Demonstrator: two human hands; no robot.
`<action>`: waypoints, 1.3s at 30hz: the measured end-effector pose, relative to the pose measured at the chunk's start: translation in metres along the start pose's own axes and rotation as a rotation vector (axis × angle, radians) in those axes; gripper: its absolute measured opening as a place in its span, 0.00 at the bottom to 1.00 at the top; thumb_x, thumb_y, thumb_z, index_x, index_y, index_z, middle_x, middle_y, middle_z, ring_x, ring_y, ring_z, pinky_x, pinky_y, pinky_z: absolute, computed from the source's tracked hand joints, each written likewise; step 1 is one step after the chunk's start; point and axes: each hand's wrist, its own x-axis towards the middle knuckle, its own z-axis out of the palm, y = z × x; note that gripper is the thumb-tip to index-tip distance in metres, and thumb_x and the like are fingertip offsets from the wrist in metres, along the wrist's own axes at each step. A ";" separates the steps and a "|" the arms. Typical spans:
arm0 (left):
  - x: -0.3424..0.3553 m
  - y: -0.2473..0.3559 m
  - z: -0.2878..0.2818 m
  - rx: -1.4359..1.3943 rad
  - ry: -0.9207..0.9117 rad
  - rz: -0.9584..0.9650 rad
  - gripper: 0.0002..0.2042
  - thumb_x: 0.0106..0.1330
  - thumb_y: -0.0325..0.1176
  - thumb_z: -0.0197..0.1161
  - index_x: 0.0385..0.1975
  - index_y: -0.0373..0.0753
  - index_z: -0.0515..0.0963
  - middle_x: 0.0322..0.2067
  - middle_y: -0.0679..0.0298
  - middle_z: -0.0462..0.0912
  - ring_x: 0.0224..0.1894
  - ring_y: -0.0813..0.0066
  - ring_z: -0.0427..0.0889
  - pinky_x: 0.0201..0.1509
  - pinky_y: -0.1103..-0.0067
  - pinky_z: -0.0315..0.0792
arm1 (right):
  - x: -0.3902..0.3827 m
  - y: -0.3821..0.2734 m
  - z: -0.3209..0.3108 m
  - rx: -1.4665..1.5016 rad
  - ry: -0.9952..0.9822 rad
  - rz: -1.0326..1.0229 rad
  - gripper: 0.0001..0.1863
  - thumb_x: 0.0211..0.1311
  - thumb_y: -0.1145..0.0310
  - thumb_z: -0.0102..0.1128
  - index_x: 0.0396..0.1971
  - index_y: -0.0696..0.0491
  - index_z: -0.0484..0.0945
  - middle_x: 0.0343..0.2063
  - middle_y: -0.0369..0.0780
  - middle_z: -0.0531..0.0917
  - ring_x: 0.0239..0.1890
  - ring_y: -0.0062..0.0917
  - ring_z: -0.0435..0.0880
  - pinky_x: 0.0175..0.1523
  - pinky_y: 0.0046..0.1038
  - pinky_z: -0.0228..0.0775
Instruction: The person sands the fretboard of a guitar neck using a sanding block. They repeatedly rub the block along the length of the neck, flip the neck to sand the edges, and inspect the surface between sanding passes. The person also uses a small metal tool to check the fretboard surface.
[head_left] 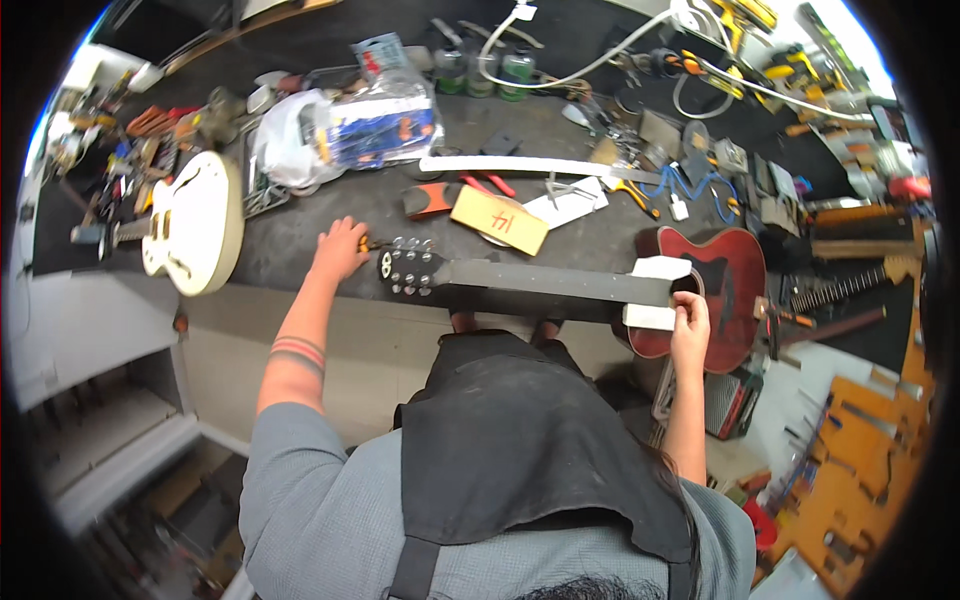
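Observation:
A dark red acoustic guitar lies face up along the bench's near edge, its black headstock to the left. The dark fretboard bears no visible strings. White sheets, one above and one below, flank the fretboard's body end. My right hand is there, fingertips pinched together near the soundhole; what they hold is too small to make out. My left hand rests beyond the headstock, fingers curled at a small orange-and-black tool on its thumb side.
A cream guitar body lies at left. Behind the neck are a yellow block, an orange-and-black tool, a long white strip and plastic bags. Tools crowd the right, near another guitar neck.

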 end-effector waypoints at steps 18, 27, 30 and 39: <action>-0.092 0.063 -0.001 -0.342 0.562 -0.080 0.23 0.73 0.27 0.73 0.68 0.40 0.80 0.65 0.54 0.80 0.72 0.47 0.78 0.75 0.57 0.74 | 0.302 0.045 0.140 -1.026 -0.562 0.118 0.31 0.71 0.56 0.77 0.69 0.55 0.84 0.71 0.51 0.87 0.73 0.49 0.86 0.74 0.50 0.82; -0.206 0.211 0.014 -0.622 0.596 -0.289 0.15 0.77 0.22 0.67 0.61 0.38 0.83 0.62 0.56 0.81 0.55 0.60 0.89 0.58 0.67 0.86 | 0.319 -0.004 0.081 -0.579 -0.782 0.027 0.37 0.70 0.51 0.81 0.68 0.58 0.76 0.47 0.50 0.93 0.47 0.35 0.96 0.49 0.41 0.88; -0.165 0.274 -0.011 -0.675 0.668 -0.135 0.15 0.77 0.23 0.67 0.61 0.38 0.83 0.62 0.56 0.82 0.49 0.62 0.91 0.53 0.69 0.87 | 0.322 -0.021 0.043 -0.290 -0.655 -0.061 0.32 0.73 0.53 0.79 0.65 0.56 0.78 0.41 0.44 0.93 0.39 0.26 0.91 0.43 0.36 0.83; -0.012 0.543 -0.125 -0.551 0.619 0.501 0.43 0.70 0.38 0.80 0.83 0.46 0.65 0.74 0.49 0.72 0.67 0.41 0.86 0.68 0.56 0.85 | 0.204 -0.107 -0.076 -0.546 -0.090 -0.605 0.13 0.73 0.59 0.68 0.48 0.51 0.87 0.38 0.47 0.95 0.46 0.45 0.96 0.51 0.47 0.86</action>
